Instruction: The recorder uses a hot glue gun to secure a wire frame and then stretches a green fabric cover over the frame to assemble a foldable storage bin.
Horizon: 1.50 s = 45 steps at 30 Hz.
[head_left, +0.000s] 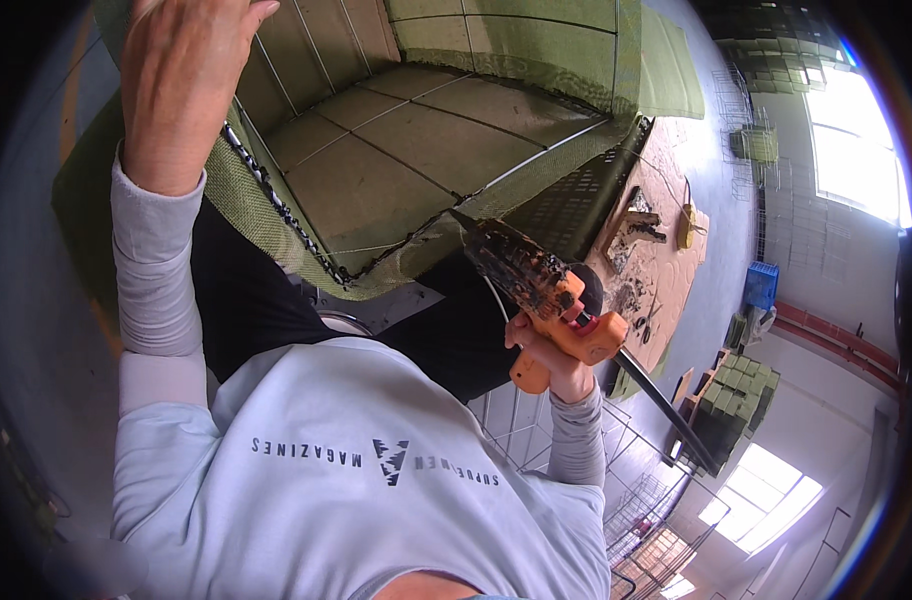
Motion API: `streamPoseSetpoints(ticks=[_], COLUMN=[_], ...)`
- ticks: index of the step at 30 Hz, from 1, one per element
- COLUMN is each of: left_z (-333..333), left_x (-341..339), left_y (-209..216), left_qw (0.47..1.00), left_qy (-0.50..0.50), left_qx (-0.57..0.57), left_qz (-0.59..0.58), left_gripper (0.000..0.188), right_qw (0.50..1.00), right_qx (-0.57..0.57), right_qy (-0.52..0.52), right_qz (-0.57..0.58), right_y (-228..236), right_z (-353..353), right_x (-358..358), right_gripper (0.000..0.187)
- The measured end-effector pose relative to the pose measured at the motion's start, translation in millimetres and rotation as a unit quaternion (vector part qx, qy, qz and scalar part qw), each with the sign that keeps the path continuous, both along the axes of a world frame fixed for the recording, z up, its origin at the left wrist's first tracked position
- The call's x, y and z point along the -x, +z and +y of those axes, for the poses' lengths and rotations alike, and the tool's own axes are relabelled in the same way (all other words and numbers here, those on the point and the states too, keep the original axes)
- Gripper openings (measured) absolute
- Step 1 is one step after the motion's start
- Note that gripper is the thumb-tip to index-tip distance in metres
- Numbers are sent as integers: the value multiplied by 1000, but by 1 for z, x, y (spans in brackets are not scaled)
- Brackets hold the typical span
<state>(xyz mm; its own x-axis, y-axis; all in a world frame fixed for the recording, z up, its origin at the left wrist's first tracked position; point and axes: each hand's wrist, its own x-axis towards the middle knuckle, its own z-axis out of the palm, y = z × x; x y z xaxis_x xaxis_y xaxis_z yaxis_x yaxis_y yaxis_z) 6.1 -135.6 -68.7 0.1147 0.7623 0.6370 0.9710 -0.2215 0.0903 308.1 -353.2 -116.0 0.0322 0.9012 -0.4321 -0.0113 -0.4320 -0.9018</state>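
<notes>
R hand (548, 352): 1, grip closed round handle of orange power tool (536, 285), tip just above mesh edge.
L hand (186, 80): 1, raised at panel's far edge; fingers cut off by frame, grip can't tell.
Panel (416, 140): 1 green mesh frame w/ wire grid, open room inside.
Chain (276, 205): 1, along left rim.

Gun (551, 300): orange, black-smeared. Mesh (238, 190): green weave. Panel (416, 150): olive-tan, pale grid lines. Shirt (356, 480): light grey. Crate (761, 283): blue.
</notes>
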Motion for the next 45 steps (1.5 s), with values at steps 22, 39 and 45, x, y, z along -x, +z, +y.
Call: streamPoseSetpoints(ticks=[22, 39, 45], left_z=[4, 22, 21], left_x=[29, 36, 35], left_y=[-26, -24, -24], left_qw=[999, 991, 991], left_qy=[31, -57, -54], left_qx=[0, -1, 1], left_qz=[13, 123, 124], left_gripper=[20, 28, 28], right_qw=[994, 996, 999], right_qx=[-55, -56, 6], right_qy=[-96, -61, -46], right_qz=[1, 20, -18], right_y=[-11, 4, 9], right_z=[24, 26, 18], right_x=[-21, -19, -19], right_gripper=[26, 24, 23])
